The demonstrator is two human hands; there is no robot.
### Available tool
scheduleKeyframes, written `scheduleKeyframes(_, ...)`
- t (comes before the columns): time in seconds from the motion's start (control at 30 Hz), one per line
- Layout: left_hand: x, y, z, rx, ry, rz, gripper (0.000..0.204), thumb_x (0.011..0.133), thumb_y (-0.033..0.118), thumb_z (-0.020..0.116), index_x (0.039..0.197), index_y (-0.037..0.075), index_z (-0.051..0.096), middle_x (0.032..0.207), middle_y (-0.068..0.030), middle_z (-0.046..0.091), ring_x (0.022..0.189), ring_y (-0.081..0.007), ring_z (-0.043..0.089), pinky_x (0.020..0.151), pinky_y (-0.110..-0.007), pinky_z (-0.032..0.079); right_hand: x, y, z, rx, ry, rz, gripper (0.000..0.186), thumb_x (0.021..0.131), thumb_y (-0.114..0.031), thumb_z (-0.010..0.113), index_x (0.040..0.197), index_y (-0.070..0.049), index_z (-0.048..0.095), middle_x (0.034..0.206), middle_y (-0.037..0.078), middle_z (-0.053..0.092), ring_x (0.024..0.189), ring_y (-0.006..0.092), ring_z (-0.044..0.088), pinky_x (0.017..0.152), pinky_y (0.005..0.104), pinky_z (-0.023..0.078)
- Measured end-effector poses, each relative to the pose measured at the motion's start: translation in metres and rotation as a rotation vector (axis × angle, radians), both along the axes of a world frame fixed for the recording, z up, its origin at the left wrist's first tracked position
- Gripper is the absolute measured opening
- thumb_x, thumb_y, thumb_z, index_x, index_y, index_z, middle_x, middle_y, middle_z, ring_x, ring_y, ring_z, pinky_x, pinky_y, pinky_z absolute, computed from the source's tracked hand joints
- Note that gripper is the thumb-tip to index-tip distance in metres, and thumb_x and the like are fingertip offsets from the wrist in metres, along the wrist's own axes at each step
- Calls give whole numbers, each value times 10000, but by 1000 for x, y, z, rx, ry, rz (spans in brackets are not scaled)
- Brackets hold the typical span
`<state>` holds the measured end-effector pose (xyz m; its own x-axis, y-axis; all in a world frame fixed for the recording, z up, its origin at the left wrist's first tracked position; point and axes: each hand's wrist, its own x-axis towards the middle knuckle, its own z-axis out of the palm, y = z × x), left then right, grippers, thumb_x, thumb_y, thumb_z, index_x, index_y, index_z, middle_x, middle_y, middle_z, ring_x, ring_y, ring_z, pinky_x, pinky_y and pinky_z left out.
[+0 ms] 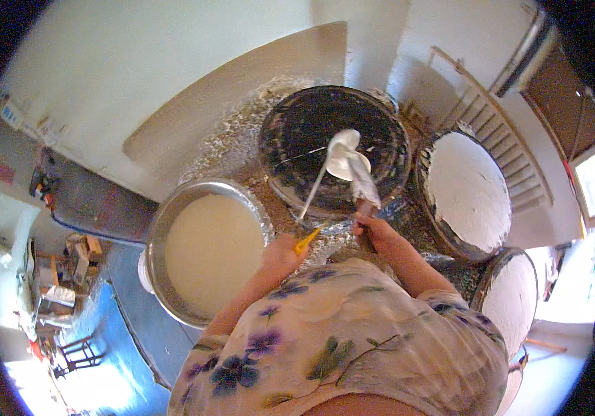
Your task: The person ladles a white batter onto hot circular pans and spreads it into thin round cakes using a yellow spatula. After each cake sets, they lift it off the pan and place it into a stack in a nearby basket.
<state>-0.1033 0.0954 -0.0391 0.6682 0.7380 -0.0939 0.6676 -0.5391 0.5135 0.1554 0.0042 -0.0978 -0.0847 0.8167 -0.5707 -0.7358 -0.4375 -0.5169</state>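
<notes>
Bringing two tools together above the griddle (290,142): the left hand (285,255) holds a ladle (313,193) and the right hand (375,230) a scraper (363,182). The step in hand appears to be cleaning the ladle with the scraper, both heads being coated white and overlapping over the griddle's middle; whether they touch cannot be told. A next move would call for steadying the ladle while the scraper is drawn along it, with drips kept over the griddle.

Pose: both forearms reach forward from the near side of the griddle. The left hand lies just short of its near-left rim, fingers wrapped round the yellow handle; the right hand sits close to its near rim, fingers clamped on the brown handle — the scraper pointing away from the body.

Surroundings: left of the griddle and nearer the person, a metal basin (157,258) holds pale batter (214,256); right of the griddle stands a round white-topped pan (468,191).
</notes>
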Motion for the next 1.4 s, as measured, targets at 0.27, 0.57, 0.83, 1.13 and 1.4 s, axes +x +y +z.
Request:
scheduleKeyframes(0.27,15,1,13,-1126,-758,377,338,766,162,602,1079,70,516,924,-50,603,825,-215,604,701,-335,491,29,-48,-14,-73,-881,84,317,771,-158,620,1068,-67,555,750,58,596,614,127,546,561,265,450)
scheduleKeyframes(0.57,-81,-8,30,-1222,-920,547,434,772,172,588,1155,55,421,1033,-102,551,958,-250,546,794,-378,477,93,-48,-45,-195,-1710,459,499,633,-128,663,1113,-216,561,937,100,629,769,192,600,705,301,463)
scheduleKeyframes(0.83,-235,-61,18,-677,-616,635,312,769,195,581,1048,64,527,958,-88,590,883,-246,575,755,-356,473,29,-50,-112,68,-1530,2,531,615,-136,698,1127,-144,552,830,49,624,643,149,548,611,308,449)
scheduleKeyframes(1.13,-324,-105,-13,-366,607,654,320,709,343,580,803,42,637,833,-168,622,771,-319,609,654,-386,487,18,21,-100,147,-2026,582,470,688,-125,579,1134,-262,518,775,131,607,653,318,575,577,408,465)
scheduleKeyframes(1.4,-326,-110,-45,-403,973,369,325,711,319,527,845,46,641,911,-164,617,867,-295,597,764,-388,476,69,-39,-112,-249,-1564,140,459,711,-75,665,1148,-118,528,1049,77,582,798,165,570,630,330,469)
